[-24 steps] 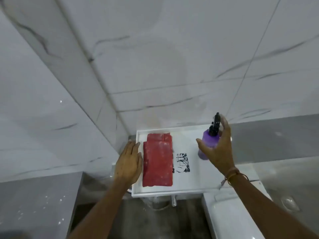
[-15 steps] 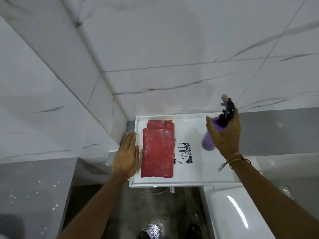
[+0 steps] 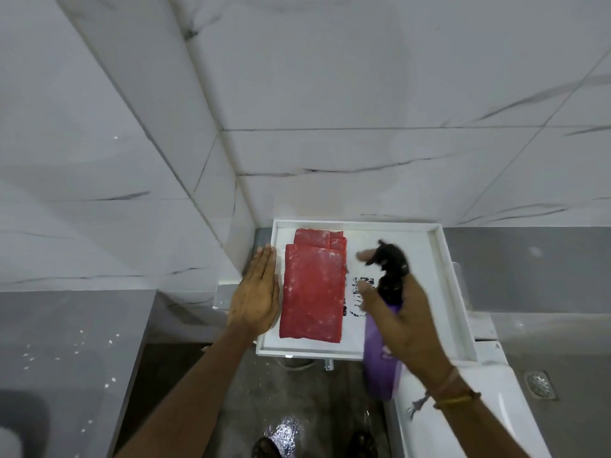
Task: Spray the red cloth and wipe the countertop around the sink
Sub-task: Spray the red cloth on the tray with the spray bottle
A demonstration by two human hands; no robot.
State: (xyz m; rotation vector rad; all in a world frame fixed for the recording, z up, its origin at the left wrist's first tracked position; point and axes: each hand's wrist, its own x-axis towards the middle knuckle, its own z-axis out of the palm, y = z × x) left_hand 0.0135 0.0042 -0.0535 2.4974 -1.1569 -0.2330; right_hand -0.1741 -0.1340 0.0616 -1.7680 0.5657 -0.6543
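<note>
A: Only the head view here. What does it show?

B: The red cloth (image 3: 312, 290) lies folded and flat on the left part of a white tray (image 3: 444, 279), with a smaller folded layer showing at its far end. The left hand (image 3: 256, 297) is open, palm down, fingers straight, resting on the tray's left rim just beside the cloth.

A: And the other hand?

B: The right hand (image 3: 405, 322) is wrapped around a purple spray bottle (image 3: 380, 365), gripping it high on the body. The black spray head (image 3: 391, 264) is blurred, but it seems tipped toward the cloth, with a finger reaching to the trigger. The bottle is held above the tray's near right part, clear of the cloth.

A: So which step is this?

B: I judge it to be the spraying itself, or the instant before it. No wiping has begun.

A: How should it be done well?

B: Keep the nozzle aimed at the middle of the cloth, not at the black printed mark (image 3: 358, 295) beside it, and hold it near enough that the mist lands on the fabric. The left hand is already steadying the tray; it should stay off the cloth so it isn't wetted.

A: Anything to watch?

B: The tray's near edge overhangs the floor, so pressing down there could tip it. A few short squeezes should dampen the cloth without soaking it.
</note>
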